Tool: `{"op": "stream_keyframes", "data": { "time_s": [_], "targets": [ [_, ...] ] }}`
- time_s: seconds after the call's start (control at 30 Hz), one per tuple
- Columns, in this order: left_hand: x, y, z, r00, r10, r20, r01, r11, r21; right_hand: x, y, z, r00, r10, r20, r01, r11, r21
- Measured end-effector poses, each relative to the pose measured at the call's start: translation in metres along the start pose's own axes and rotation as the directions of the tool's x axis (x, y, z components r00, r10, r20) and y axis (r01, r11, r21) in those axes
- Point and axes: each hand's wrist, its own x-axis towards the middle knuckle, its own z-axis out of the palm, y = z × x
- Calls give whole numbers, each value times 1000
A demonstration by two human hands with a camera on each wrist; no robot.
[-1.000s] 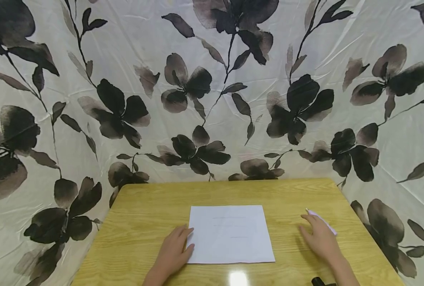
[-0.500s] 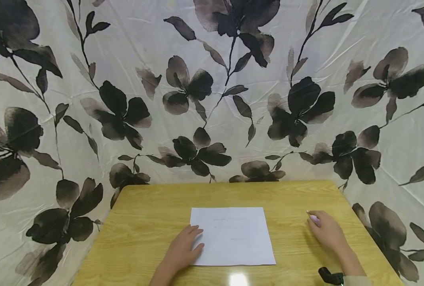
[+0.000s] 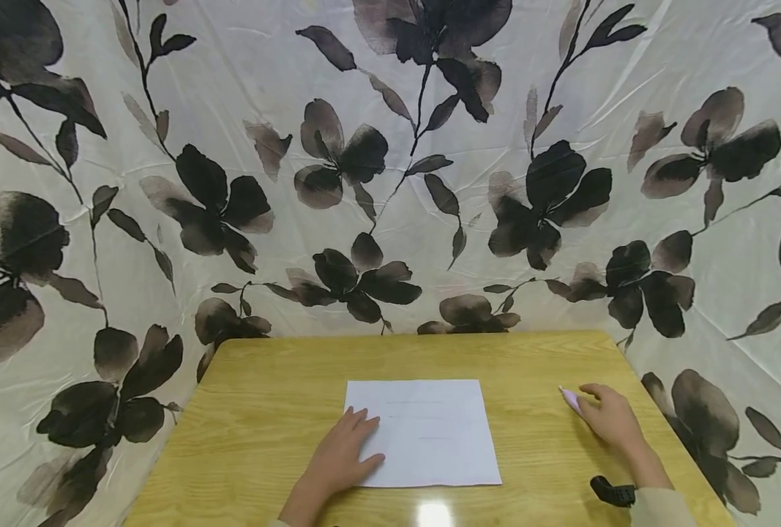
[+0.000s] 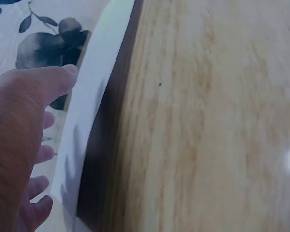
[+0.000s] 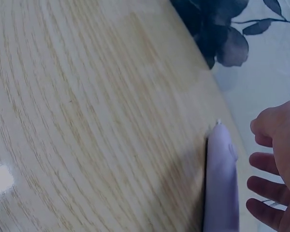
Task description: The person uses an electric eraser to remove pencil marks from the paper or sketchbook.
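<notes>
A white sheet of paper (image 3: 430,439) with a few faint lines lies on the wooden table. My left hand (image 3: 344,454) rests on its left part with fingers spread; in the left wrist view the thumb (image 4: 63,79) is over the paper's edge. Toward the table's right side lies a slim lilac tool (image 3: 571,400) with a narrow pale tip; its exact kind is unclear. My right hand (image 3: 614,421) is over it and hides its rear part. In the right wrist view the loosely bent fingers (image 5: 268,191) are beside the lilac tool, not wrapped round it.
The yellow wooden table (image 3: 285,366) ends at a floral cloth backdrop (image 3: 390,183) at the back and sides. A black band (image 3: 613,492) is at my right wrist. Light glares off the table (image 3: 434,512) near the front.
My left hand has slid right, farther onto the paper. My right hand has moved right over the lilac tool; its fingertips, near the tip half a second ago, now stand off it. The tool has hardly moved.
</notes>
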Motion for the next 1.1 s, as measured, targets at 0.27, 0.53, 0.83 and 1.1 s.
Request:
{"op": "stream_keyframes", "data": {
  "time_s": [0.27,0.53,0.83,1.1],
  "targets": [
    [2,2,4,999,-29,22,30,999,-25,2,12,5,999,51,-11,-51,999,18],
    [3,4,5,997,-58,55,58,998,-6,1,17,10,987,160,-25,-160,987,-5],
    [1,-2,8,993,-97,74,100,994,-37,-2,17,19,985,173,-28,-174,985,-22],
    [2,-2,11,996,-85,31,87,992,-86,-4,18,19,986,155,-61,-158,986,-43]
  ]
}}
